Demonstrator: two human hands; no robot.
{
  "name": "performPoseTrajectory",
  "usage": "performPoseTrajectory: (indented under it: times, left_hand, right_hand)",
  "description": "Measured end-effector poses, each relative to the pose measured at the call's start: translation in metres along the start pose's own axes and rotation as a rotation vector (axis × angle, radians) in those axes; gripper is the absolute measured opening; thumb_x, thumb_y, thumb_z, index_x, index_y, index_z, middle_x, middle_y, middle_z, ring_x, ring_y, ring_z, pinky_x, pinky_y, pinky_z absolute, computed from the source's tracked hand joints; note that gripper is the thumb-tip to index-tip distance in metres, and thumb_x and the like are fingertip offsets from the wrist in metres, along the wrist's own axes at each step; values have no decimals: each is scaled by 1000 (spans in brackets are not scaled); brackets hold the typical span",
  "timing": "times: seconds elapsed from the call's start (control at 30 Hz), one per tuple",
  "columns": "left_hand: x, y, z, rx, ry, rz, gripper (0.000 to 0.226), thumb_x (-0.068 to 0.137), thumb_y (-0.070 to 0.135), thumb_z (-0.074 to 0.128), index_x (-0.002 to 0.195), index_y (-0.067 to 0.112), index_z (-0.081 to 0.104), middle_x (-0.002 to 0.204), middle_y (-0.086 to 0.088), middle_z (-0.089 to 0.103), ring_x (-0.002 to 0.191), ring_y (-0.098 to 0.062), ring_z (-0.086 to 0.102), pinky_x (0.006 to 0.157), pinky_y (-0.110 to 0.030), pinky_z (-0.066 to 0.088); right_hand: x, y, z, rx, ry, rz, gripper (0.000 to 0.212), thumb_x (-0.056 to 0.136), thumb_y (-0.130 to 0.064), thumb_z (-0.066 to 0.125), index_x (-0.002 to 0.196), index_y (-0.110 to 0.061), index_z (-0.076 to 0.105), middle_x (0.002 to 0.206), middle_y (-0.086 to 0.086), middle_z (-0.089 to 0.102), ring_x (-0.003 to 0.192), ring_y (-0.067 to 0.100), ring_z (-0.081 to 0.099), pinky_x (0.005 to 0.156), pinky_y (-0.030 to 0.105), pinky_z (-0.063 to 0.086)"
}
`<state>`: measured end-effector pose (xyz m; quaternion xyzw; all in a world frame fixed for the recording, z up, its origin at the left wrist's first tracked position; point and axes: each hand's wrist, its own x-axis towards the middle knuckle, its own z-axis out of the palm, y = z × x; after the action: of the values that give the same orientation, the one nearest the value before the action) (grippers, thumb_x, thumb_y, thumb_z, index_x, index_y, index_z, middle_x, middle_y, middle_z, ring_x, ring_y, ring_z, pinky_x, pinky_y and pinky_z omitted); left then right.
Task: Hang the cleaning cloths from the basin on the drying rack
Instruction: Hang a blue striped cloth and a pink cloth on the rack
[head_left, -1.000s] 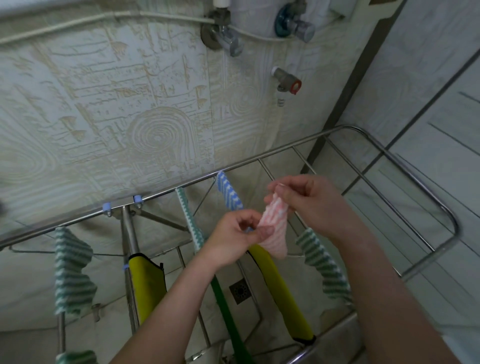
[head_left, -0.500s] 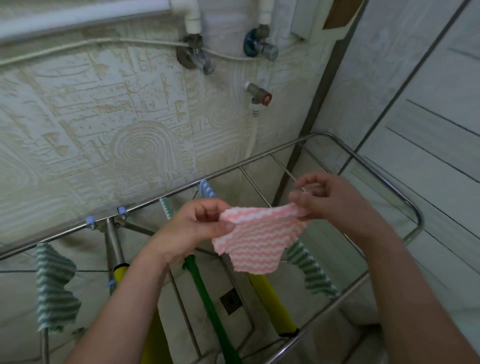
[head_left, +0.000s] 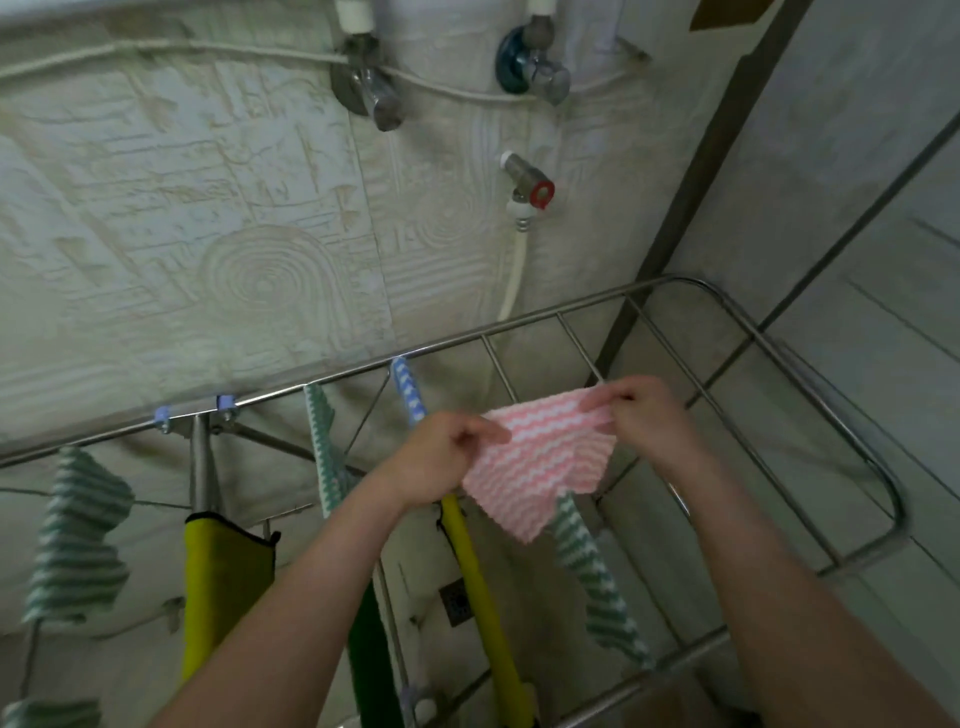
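You have the pink cloth (head_left: 540, 457) stretched between both hands above the drying rack (head_left: 810, 384), so the step in hand is the draping itself. Your left hand (head_left: 441, 457) pinches the cloth's left top corner between thumb and fingers; your right hand (head_left: 644, 415) pinches the right top corner, fingers pressed together on the fabric. The cloth hangs below your grip in a loose wavy sheet, above the bars toward the rack's right end, and whether it touches a bar yet cannot be told.

Next, I judge you need to pick a free bar: the ones toward the rack's right end look bare. Lower the cloth's middle across it so both halves fall evenly, then let go. Thin and limp as it looks, it may bunch or slide off if one side hangs much longer.

Other cloths already hang here: a blue striped cloth (head_left: 408, 389) at the far rail, a green striped cloth (head_left: 324, 447) beside it, another green cloth (head_left: 597, 577) below the pink one, and a green cloth on the left (head_left: 78, 535). The basin is not in view. Behind the rack runs an embossed wall (head_left: 208, 234) with taps (head_left: 530, 187) and a hose; yellow items (head_left: 223, 577) hang under the rack.
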<state>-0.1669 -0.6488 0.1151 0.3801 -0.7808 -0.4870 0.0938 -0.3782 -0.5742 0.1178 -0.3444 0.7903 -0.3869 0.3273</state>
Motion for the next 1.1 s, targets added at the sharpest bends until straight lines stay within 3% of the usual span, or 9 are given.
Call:
performPoseTrajectory:
  times: [0.07, 0.2, 0.37, 0.57, 0.7, 0.8, 0.9, 1.0, 1.1]
  left_hand:
    - [19, -6, 12, 174, 87, -28, 42, 85, -12, 42, 117, 4, 65, 120, -16, 59, 105, -18, 56, 77, -1, 32]
    - [49, -18, 19, 435, 108, -44, 48, 83, -4, 48, 128, 10, 57, 119, -17, 52, 110, -32, 55, 96, -25, 40]
    - [81, -23, 16, 578, 71, -141, 60, 83, -2, 46, 140, 17, 41, 129, -15, 46, 114, -29, 53, 97, -29, 40]
    - [114, -28, 16, 686, 146, -197, 56, 85, 3, 48, 139, 17, 40, 128, -15, 46, 112, -31, 55, 92, -32, 41]
    - [113, -35, 23, 721, 225, -192, 68, 83, 10, 51, 146, 16, 25, 138, -15, 39, 124, -35, 40, 100, -39, 32]
    - [100, -32, 34, 555, 269, -165, 62, 88, 15, 51, 145, 16, 28, 140, -15, 37, 121, -35, 45, 99, -39, 37]
    - [88, -20, 51, 230, 197, -112, 55, 95, 24, 52, 144, 14, 31, 141, -11, 42, 117, -28, 52, 93, -30, 42]
    - [87, -19, 63, 70, 237, -108, 58, 94, 25, 54, 145, 16, 28, 146, -8, 39, 123, -23, 47, 95, -24, 38]
    - [92, -20, 66, 51, 238, -134, 63, 94, 21, 54, 148, 16, 22, 153, -8, 29, 135, -25, 37, 109, -35, 35]
  right_hand:
    - [23, 14, 8, -71, -95, 20, 37, 82, 8, 43, 80, -12, 74, 91, 7, 67, 94, 27, 66, 90, 47, 54]
    - [51, 21, 17, -152, -138, -43, 34, 85, -5, 46, 94, -21, 75, 107, 5, 69, 96, 25, 67, 87, 48, 55]
    - [86, 9, 31, -314, -119, -138, 37, 91, -8, 46, 124, -11, 63, 130, 7, 61, 114, 25, 59, 96, 29, 47]
    - [114, 4, 52, -433, -156, -169, 47, 87, -10, 51, 134, -6, 52, 137, 16, 53, 125, 30, 50, 103, 31, 39]
    - [111, 10, 57, -364, -346, -105, 54, 89, -26, 59, 139, -11, 46, 141, 9, 52, 125, 26, 52, 104, 33, 41]
    - [100, 21, 54, -297, -556, -16, 36, 91, -33, 56, 118, -12, 65, 116, 8, 69, 100, 20, 65, 93, 37, 50]
    - [89, 30, 52, -288, -600, -18, 19, 89, -21, 57, 87, -11, 73, 82, 4, 75, 78, 17, 70, 82, 39, 55]
    - [76, 30, 52, -363, -586, -51, 24, 83, -8, 57, 64, -17, 66, 57, -5, 66, 52, 0, 59, 58, 23, 45]
    - [68, 33, 57, -379, -479, -115, 31, 85, -12, 59, 55, -18, 57, 42, -10, 57, 39, -5, 49, 45, 16, 34]
